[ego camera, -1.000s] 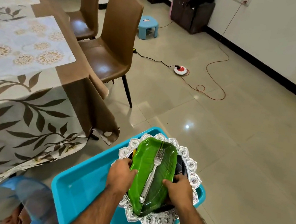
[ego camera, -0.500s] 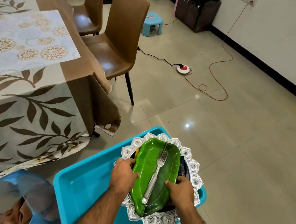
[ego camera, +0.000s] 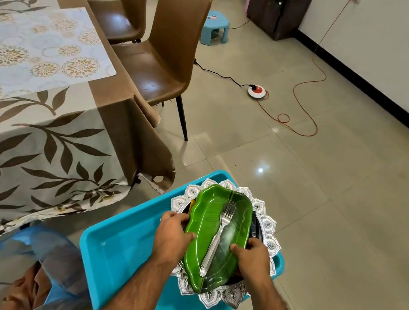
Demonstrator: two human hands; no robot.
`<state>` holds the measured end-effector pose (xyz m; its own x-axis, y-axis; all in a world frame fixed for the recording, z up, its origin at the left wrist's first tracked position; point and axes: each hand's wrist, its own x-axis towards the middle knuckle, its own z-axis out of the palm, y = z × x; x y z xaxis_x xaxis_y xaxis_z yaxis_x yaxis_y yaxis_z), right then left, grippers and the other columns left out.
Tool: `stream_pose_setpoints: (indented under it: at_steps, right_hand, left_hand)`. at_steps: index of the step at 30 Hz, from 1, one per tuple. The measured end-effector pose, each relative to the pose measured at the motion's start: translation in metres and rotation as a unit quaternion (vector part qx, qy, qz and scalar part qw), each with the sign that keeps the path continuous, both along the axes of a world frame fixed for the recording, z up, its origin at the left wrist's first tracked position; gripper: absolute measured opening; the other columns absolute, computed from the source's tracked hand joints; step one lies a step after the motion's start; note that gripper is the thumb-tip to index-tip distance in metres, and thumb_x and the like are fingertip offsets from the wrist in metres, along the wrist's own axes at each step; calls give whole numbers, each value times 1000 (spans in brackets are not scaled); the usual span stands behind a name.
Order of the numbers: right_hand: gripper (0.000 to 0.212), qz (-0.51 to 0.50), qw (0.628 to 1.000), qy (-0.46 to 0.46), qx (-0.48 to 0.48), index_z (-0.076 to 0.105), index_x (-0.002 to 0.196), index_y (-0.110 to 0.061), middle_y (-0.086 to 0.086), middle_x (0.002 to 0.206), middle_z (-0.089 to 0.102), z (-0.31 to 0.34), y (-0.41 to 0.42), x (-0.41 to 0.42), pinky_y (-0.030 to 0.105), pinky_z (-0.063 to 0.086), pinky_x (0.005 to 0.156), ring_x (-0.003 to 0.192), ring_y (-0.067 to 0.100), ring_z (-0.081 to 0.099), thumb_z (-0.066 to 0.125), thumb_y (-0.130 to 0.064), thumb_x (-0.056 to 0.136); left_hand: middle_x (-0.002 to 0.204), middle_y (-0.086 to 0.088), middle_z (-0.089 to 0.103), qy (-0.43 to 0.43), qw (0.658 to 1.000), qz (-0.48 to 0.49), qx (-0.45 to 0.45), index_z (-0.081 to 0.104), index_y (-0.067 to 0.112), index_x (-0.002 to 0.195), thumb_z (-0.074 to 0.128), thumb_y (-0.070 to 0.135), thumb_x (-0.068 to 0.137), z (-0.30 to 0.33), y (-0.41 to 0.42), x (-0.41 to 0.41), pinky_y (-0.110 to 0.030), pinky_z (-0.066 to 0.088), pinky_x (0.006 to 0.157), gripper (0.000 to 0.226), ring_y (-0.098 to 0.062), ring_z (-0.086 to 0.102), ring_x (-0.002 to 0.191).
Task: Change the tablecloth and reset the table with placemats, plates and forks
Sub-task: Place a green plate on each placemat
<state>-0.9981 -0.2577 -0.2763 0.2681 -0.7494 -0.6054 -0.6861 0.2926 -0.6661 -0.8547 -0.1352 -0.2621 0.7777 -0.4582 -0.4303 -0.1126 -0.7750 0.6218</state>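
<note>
No readable text anywhere. The blue stool (ego camera: 215, 27) has a small red-and-blue sticker on its top, too small and blurred to read. The tablecloth (ego camera: 37, 155) and placemat (ego camera: 51, 50) carry only leaf and flower patterns, no lettering.

Worktop (ego camera: 115, 103) — leaf-print tablecloth (ego camera: 37, 155) over it, two floral placemats (ego camera: 51, 50) lying flat on the cloth, near its edge.

fork (ego camera: 217, 237) on plate (ego camera: 203, 224), plate probably in tray (ego camera: 114, 245), table (ego camera: 115, 103) left
</note>
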Motion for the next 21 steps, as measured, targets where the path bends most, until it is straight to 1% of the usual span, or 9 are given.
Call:
stream_pose_setpoints:
  at_steps: [3, 7, 9, 11, 13, 14, 16, 19, 21]
  right_hand:
    - [13, 14, 1000, -16, -9, 61, 93, -14, 8, 84, 71, 10, 0, 6, 45, 61, 68, 69, 26, 71, 72, -12, 87]
    - [14, 43, 998, -37, -5, 62, 86, -19, 7, 88, 71, 28, 5, 25, 47, 61, 73, 77, 25, 71, 73, -10, 86]
    - [13, 67, 997, -45, -6, 63, 86, -19, 7, 89, 71, 38, 11, 35, 46, 60, 74, 78, 25, 71, 72, -10, 86]
    - [11, 87, 994, -58, -2, 64, 91, -15, 10, 89, 72, 42, 17, 42, 46, 60, 70, 78, 28, 71, 71, -9, 86]
    - [11, 110, 992, -63, -5, 64, 89, -15, 11, 88, 71, 47, 27, 49, 46, 60, 65, 78, 32, 71, 71, -8, 85]
    - [12, 120, 991, -64, -7, 64, 87, -17, 11, 88, 71, 48, 32, 52, 47, 60, 66, 78, 32, 71, 72, -8, 84]
    - [14, 134, 989, -63, -5, 64, 85, -18, 10, 87, 71, 48, 41, 57, 50, 60, 71, 79, 30, 71, 73, -7, 83]
    - [18, 165, 984, -65, -13, 63, 79, -19, 8, 82, 71, 47, 57, 66, 48, 59, 73, 76, 29, 71, 72, -3, 83]
    - [19, 183, 980, -74, -3, 65, 81, -19, 7, 83, 73, 44, 67, 72, 48, 59, 76, 77, 26, 71, 71, -1, 83]
  left_hand:
    - [122, 1, 65, 30, 999, 18, -22, 60, 19, 130, 73, 13, 84, 9, 6, 3, -28, 51, 93, 48, -9, 59, 95]
    - [106, 4, 67, 62, 995, 66, -39, 59, 19, 128, 74, 11, 81, 26, 21, 16, -34, 53, 93, 50, -13, 63, 95]
    - [106, 3, 67, 87, 992, 83, -47, 57, 17, 129, 73, 9, 79, 35, 31, 23, -37, 54, 92, 54, -16, 65, 97]
    - [109, 0, 69, 122, 987, 87, -63, 57, 19, 129, 70, 8, 77, 41, 41, 28, -38, 56, 90, 55, -15, 67, 94]
    - [102, 1, 71, 142, 982, 88, -83, 63, 23, 115, 68, 9, 76, 44, 56, 32, -41, 57, 88, 42, -15, 68, 90]
    - [99, 1, 71, 153, 980, 94, -91, 65, 23, 111, 68, 9, 75, 44, 65, 34, -42, 57, 88, 39, -16, 69, 89]
    - [103, 1, 70, 179, 972, 115, -104, 61, 21, 117, 70, 14, 74, 40, 78, 37, -43, 57, 89, 44, -17, 69, 92]
    - [107, 1, 67, 174, 964, 159, -119, 56, 21, 117, 72, 27, 84, 35, 97, 38, -40, 56, 89, 37, -15, 67, 95]
    - [106, 2, 65, 161, 962, 186, -122, 51, 22, 115, 68, 27, 89, 36, 106, 37, -35, 54, 88, 31, -14, 64, 95]
